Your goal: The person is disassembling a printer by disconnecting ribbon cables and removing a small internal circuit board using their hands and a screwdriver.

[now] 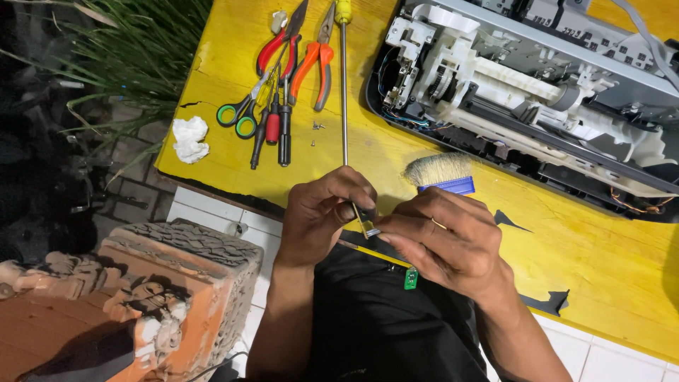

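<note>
Over the yellow desk [233,42] edge, left hand [322,212] and right hand [445,240] each pinch a small flat printer part [368,225] between fingertips, apparently mid-inspection beside the blue-handled brush [442,173] and opened printer [537,92], which seemingly demands steady, delicate handling.

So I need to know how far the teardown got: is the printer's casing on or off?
Off: the printer shows bare white gears, rails and wiring on the yellow table.

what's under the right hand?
The right hand covers a blue-handled brush; only its bristles and a handle strip show. A small green circuit board pokes out below. The rest is hidden.
</note>
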